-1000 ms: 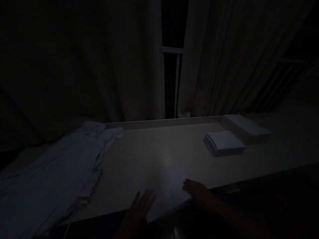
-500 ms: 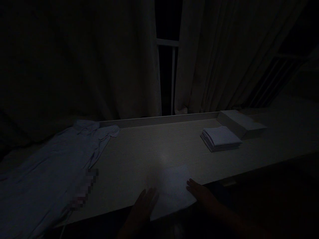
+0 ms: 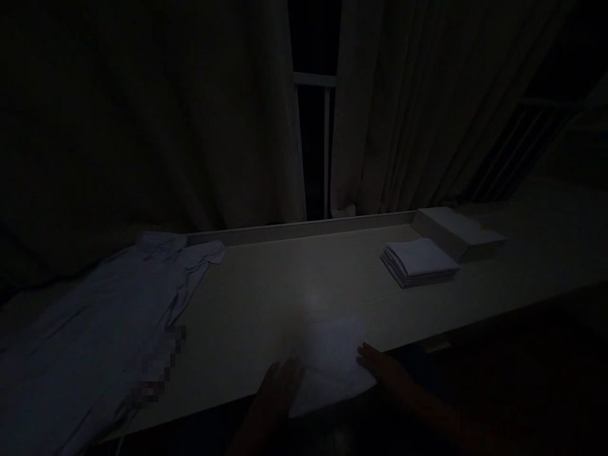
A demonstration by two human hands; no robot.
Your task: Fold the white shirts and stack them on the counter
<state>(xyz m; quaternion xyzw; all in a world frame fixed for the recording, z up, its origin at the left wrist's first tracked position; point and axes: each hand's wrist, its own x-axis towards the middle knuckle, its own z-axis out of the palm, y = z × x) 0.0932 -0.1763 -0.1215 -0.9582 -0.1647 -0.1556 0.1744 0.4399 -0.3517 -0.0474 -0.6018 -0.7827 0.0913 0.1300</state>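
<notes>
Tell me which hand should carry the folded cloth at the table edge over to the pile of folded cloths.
Probably the right hand. It touches the folded cloth's right edge, on the side toward the pile. The left hand rests on the opposite edge, farther away.

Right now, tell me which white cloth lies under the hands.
The single folded cloth at the table's near edge, between both hands; the stack of cloths sits far right, untouched.

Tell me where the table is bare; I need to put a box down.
Bare: the middle of the table, between shirt and folded stack. Crowded: near edge, where left hand and right hand flank the folded cloth.
</notes>
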